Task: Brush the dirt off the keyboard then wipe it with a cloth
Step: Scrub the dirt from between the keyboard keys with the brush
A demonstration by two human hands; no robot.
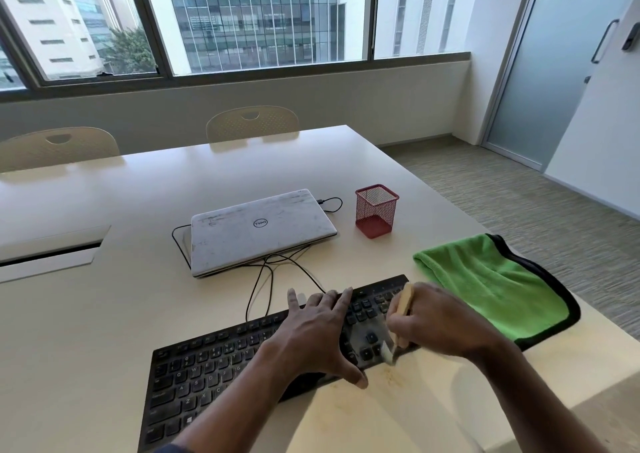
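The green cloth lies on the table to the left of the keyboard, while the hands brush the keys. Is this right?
Not quite: the head view shows the green cloth to the right of the keyboard, not the left. The rest holds.

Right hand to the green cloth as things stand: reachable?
Probably yes. The green cloth lies on the table right beside the right hand, with nothing between them. But that hand is closed on the brush, so it would have to put it down first.

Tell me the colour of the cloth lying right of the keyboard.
Bright green with a black edge trim; the cloth shows clearly in the head view.
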